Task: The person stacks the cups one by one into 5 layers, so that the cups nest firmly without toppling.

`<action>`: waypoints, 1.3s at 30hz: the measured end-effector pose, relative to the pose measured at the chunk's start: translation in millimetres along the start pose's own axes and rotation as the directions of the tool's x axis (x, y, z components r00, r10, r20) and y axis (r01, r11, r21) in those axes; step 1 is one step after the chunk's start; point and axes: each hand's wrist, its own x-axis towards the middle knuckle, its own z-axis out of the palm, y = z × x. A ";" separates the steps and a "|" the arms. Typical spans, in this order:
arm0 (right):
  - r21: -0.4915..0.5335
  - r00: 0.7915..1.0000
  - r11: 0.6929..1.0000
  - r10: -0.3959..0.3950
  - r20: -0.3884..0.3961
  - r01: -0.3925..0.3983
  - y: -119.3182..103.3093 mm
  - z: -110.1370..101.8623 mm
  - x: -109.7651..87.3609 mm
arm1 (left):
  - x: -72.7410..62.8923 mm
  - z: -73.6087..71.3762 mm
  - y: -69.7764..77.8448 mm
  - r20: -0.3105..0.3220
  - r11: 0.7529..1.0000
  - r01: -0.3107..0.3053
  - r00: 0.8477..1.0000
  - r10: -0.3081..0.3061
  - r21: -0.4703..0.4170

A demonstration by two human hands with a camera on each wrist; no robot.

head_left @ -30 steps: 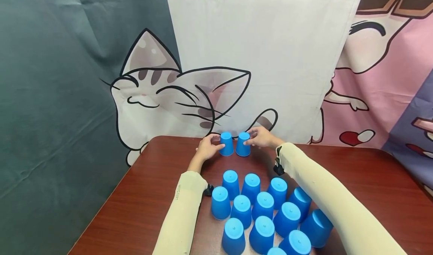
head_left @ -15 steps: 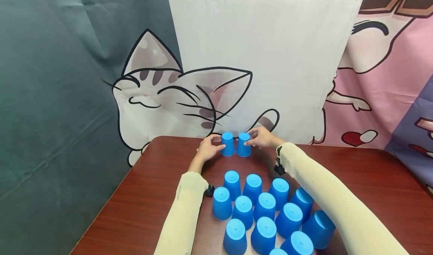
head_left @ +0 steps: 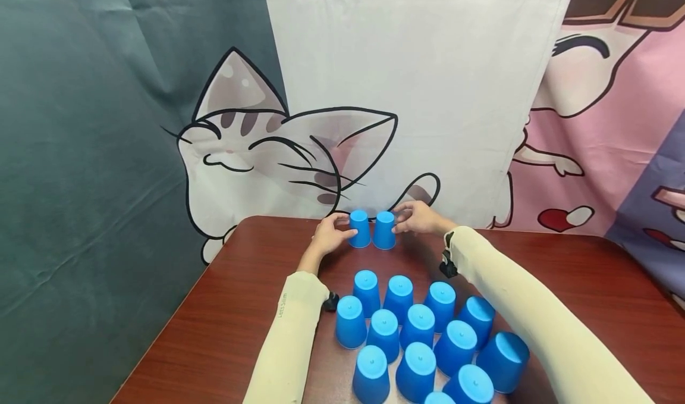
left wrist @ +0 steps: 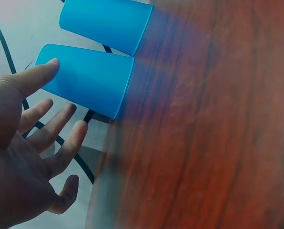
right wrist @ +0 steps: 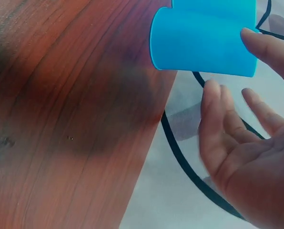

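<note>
Two blue plastic cups stand upside down, side by side, at the far edge of the table: a left cup (head_left: 360, 230) and a right cup (head_left: 384, 231). My left hand (head_left: 327, 235) is beside the left cup; in the left wrist view its thumb lies against the cup wall (left wrist: 89, 81) while the other fingers spread loosely off it. On the other side, my right hand (head_left: 420, 218) is at the right cup, fingers parted and relaxed. The right wrist view shows its thumb tip overlapping the base end of that cup (right wrist: 204, 43), the other fingers apart from it.
Nearer on the brown table (head_left: 230, 309), several more upside-down blue cups stand in loose rows, such as a front cup (head_left: 371, 374) and a rear cup (head_left: 366, 291). The right sleeve (head_left: 535, 309) passes close over the rightmost ones. A printed curtain (head_left: 455, 94) hangs behind the table.
My right hand has loosened from the right cup and shifted slightly to the right. The two far cups have come a little closer together. My left hand has barely moved.
</note>
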 end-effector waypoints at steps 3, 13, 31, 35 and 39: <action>0.018 1.000 1.000 0.012 -0.008 -0.012 2.4 -4.3 -4.0 | -0.2 0.0 -0.9 0.001 1.000 -0.006 1.000 0.006 -0.006; 0.063 1.000 0.998 -0.016 0.026 0.015 3.7 -22.7 -35.1 | -1.1 1.2 -3.4 0.019 1.000 -0.009 1.000 0.009 -0.012; 0.039 0.926 0.975 -0.220 0.306 0.218 6.2 -45.2 -117.2 | 7.3 10.0 4.1 0.030 1.000 -0.024 0.999 0.025 -0.015; 0.061 0.866 0.966 -0.252 0.432 0.251 10.2 -48.1 -138.5 | 4.6 10.3 1.7 0.036 1.000 -0.006 0.999 0.006 0.009; 0.095 0.832 0.962 -0.271 0.485 0.258 16.6 -46.8 -146.4 | 1.6 7.6 0.3 0.008 1.000 0.005 1.000 -0.005 0.015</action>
